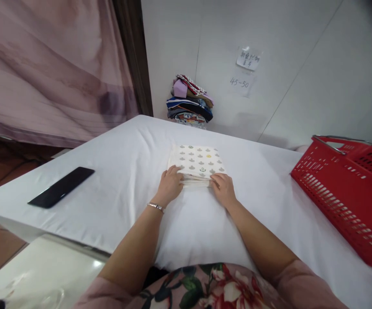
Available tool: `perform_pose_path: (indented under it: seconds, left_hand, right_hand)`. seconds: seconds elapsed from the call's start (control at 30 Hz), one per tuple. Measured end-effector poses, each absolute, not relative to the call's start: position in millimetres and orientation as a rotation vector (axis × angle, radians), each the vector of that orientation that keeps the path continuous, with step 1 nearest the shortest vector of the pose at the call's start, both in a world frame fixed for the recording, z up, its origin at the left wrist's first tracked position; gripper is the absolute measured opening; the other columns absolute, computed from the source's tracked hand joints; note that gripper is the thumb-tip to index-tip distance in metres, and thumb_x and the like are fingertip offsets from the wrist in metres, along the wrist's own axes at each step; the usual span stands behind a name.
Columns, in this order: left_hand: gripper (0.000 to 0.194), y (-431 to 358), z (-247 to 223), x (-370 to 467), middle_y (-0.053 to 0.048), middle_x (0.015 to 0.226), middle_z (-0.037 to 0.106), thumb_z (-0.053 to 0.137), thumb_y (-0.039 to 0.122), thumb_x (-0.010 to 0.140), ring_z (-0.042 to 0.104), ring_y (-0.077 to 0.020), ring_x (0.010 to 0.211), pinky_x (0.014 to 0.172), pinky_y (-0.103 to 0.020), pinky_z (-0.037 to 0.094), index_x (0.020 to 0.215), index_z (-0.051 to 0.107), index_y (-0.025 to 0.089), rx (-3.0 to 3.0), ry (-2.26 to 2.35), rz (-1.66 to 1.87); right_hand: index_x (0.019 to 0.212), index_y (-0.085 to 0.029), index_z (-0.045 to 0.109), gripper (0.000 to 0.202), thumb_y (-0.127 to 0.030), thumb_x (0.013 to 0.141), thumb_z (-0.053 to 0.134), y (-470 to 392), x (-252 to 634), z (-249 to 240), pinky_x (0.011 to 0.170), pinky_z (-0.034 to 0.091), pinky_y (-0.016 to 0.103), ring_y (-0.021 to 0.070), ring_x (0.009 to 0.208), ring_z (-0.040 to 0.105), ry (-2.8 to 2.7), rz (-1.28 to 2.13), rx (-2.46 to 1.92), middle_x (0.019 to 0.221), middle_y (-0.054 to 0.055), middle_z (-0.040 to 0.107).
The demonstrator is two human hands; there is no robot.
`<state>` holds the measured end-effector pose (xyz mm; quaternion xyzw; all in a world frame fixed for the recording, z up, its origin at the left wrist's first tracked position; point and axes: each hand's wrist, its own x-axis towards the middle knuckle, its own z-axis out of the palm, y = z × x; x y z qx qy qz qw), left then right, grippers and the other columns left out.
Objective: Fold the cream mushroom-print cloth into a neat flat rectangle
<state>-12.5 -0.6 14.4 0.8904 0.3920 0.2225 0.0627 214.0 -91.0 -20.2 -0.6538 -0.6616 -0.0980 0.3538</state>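
A folded white cloth (200,159) printed with small grey motifs, plus a yellow and a green one, lies on the white-covered table (115,189). My left hand (170,184), with a silver bracelet at its wrist, grips the near left corner of the cloth. At the near right corner, my right hand (223,189) has its fingers closed on the folded layers. Several layers show along the near edge between both hands. The fingertips under the cloth are partly hidden.
A black flat phone-like object (62,187) lies on the table at the left. On the right stands a red plastic basket (343,184) with metal handles. Beyond the far edge is a stack of folded clothes (190,101) by the wall. A pink curtain (50,68) hangs at the left.
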Motion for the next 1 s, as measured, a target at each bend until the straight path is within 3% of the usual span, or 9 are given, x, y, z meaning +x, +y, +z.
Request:
perform_pose_path:
  seconds: [0.5, 0.73, 0.83, 1.0]
  left_hand:
    - [0.016, 0.2, 19.2, -17.4, -0.007, 0.122, 0.058, 0.055, 0.013, 0.074, 0.043, -0.0298, 0.124, 0.098, -0.049, 0.039, 0.077, 0.068, 0.023, 2.654, 1.141, 0.707]
    - [0.013, -2.8, 25.1, -16.6, -0.007, 0.118, 0.059, 0.052, 0.017, 0.079, 0.052, -0.0219, 0.114, 0.097, -0.040, 0.041, 0.073, 0.063, 0.020, 2.590, 0.987, 0.832]
    - [0.007, -1.7, 24.5, -15.7, -0.007, 0.109, 0.063, 0.054, 0.017, 0.078, 0.056, -0.0219, 0.108, 0.094, -0.039, 0.042, 0.082, 0.059, 0.020, 2.568, 1.004, 0.870]
    - [0.037, 3.3, 17.2, -16.6, -0.007, 0.113, 0.062, 0.055, 0.018, 0.077, 0.058, -0.0224, 0.102, 0.094, -0.040, 0.041, 0.114, 0.051, 0.020, 2.564, 1.107, 0.835]
  right_hand:
    - [0.099, -0.024, 0.064, 0.019, -0.027, 0.088, 0.049, -92.2, 214.0, -19.5, 0.084, 0.038, 0.037, 0.0212, 0.096, 0.055, -1.714, -0.274, -1.688, 0.103, 0.005, 0.064]
    - [0.101, -0.023, 0.064, 0.020, -0.028, 0.088, 0.050, -92.9, 214.6, -18.7, 0.084, 0.037, 0.037, 0.0213, 0.095, 0.054, -1.726, -0.246, -1.702, 0.102, 0.006, 0.064]
    - [0.100, -0.023, 0.064, 0.019, -0.026, 0.087, 0.051, -93.2, 214.0, -18.4, 0.084, 0.037, 0.037, 0.0216, 0.095, 0.054, -1.714, -0.234, -1.704, 0.102, 0.005, 0.064]
    - [0.099, -0.023, 0.064, 0.019, -0.024, 0.086, 0.050, -93.0, 213.6, -18.1, 0.084, 0.037, 0.037, 0.0209, 0.096, 0.054, -1.716, -0.239, -1.706, 0.103, 0.005, 0.064]
